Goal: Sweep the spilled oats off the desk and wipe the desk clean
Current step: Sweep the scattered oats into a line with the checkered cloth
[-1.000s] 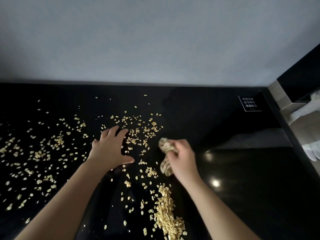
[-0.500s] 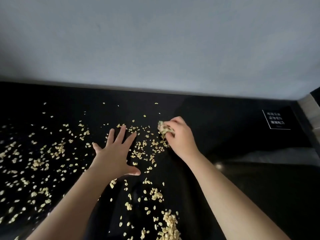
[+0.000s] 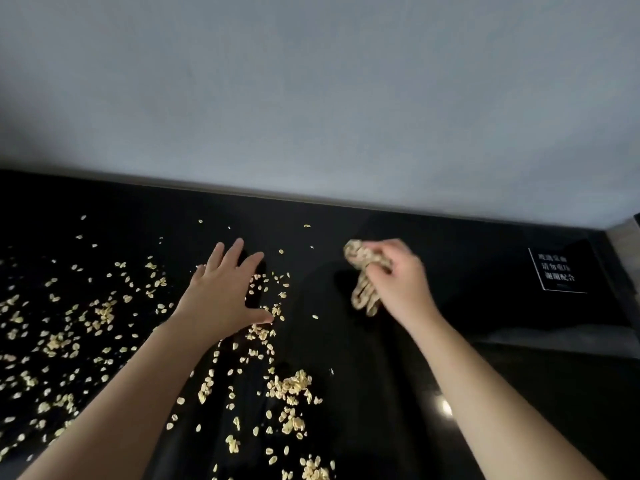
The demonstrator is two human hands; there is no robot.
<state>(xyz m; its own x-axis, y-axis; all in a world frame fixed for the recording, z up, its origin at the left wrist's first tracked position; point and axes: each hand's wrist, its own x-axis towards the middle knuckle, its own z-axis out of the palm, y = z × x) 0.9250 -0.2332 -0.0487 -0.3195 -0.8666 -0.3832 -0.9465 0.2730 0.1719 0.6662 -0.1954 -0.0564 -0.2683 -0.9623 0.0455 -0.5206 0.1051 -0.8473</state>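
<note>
Pale oats lie scattered over the left and middle of the glossy black desk, with a thicker clump near the front middle. My left hand lies flat on the desk among the oats, fingers spread and straight. To its right, my right hand grips a crumpled beige cloth against the desk, just right of the oats. Part of the cloth is hidden under the fingers.
A grey wall rises along the desk's back edge. A small black sign with white text lies at the far right of the desk. The desk's right end meets a pale edge.
My right hand first pushed the cloth away toward the wall, then swung it right, out of the oats. The left hand stayed flat on the desk, fingers spreading. The view shifted left.
</note>
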